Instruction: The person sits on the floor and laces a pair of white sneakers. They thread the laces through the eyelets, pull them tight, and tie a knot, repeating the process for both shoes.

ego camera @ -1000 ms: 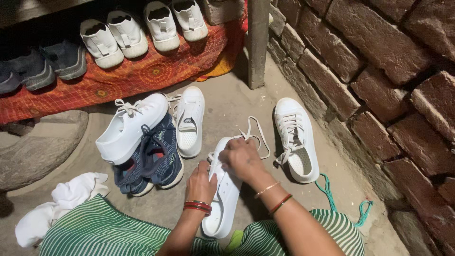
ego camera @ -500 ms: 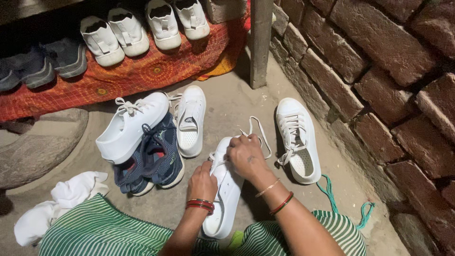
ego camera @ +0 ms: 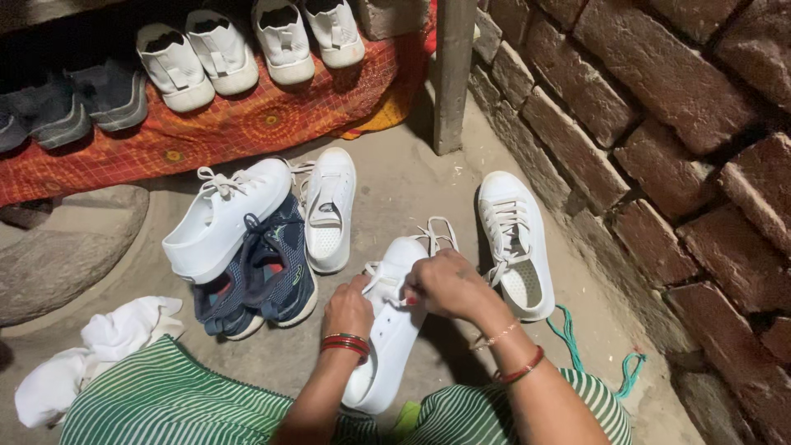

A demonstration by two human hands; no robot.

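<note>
Pinching the white lace (ego camera: 434, 234) with bent fingers, the right hand (ego camera: 449, 284) sat on the top of a white shoe (ego camera: 389, 321) that lay on the grey floor (ego camera: 395, 177) right in front of the person. The left hand (ego camera: 348, 309) was curled on the left side of the same shoe, with its fingers closed against the laces near the middle; how tight it held could not be seen. Loops of lace stuck out past the toe of the shoe. Red bangles (ego camera: 344, 344) were on the left wrist, and a thin gold one and a red one were on the right wrist. Just to the right lay another white shoe (ego camera: 515, 243) with its laces loose, close to the brick wall (ego camera: 659, 124). A green cord (ego camera: 577, 342) lay on the floor beside it. To the left sat a dark blue pair of shoes (ego camera: 259, 280) with a white shoe (ego camera: 222, 216) leaning on top, and one more white shoe (ego camera: 329, 210) beside them. A white cloth (ego camera: 99, 350) lay at the near left. Farther away, more white and grey shoes stood in a row on an orange patterned cloth (ego camera: 231, 124). Green striped clothing (ego camera: 181, 395) covered the person's knees.
</note>
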